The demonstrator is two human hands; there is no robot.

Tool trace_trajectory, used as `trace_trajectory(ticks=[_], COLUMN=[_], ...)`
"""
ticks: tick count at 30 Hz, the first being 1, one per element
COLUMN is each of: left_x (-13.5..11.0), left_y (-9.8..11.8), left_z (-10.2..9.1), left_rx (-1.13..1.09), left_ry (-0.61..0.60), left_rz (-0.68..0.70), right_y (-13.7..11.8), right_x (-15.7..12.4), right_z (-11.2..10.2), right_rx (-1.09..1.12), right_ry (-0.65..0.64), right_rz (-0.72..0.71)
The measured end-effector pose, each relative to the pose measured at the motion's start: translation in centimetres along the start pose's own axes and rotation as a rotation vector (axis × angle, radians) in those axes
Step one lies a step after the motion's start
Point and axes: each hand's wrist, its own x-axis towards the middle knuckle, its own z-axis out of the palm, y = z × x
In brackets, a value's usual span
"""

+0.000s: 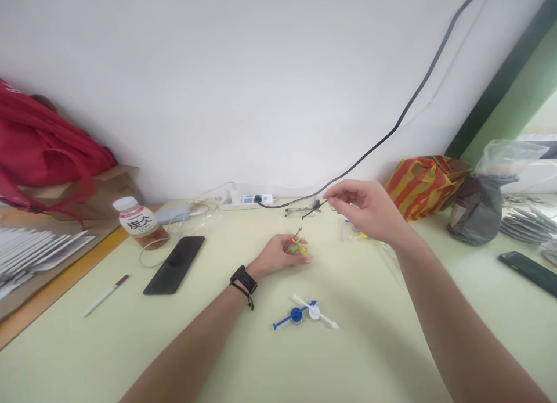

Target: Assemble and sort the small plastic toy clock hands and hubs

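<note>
My left hand point(282, 252), a black watch on its wrist, curls around a small bunch of plastic arrow spinners point(298, 246) in red, yellow and green, just above the table. Raised to the right, my right hand point(354, 202) pinches the end of a thin black piece point(314, 207) that looks like another arrow spinner. A blue arrow spinner point(296, 315) and a white one point(314, 313) lie on the table nearer me, their arms crossing. Behind my right hand, a clear bag point(354, 233) with blue and yellow pieces is partly hidden.
At left are a phone point(174, 265), a white pen point(107, 295) and a drink bottle point(138, 222). Along the wall sit a power strip point(246, 201) and eyeglasses point(296, 212). A striped bag point(424, 185), grey bag point(474, 208) and dark phone-like object point(528, 271) are at right.
</note>
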Motion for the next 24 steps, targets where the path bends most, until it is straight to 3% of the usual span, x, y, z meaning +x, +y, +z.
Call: trace_trajectory(ticks=[7,24], left_x=[-0.2,0.2], left_y=[0.2,-0.9], left_z=[0.1,0.0], left_rx=[0.003,-0.012], left_ry=[0.004,0.035], left_rz=[0.005,0.128], right_y=[0.4,1.4], right_x=[0.0,-0.1], right_z=[1.3,3.4], right_rx=[-0.168,-0.283], right_ry=[0.076,-0.016], right_rz=[-0.131,-0.182])
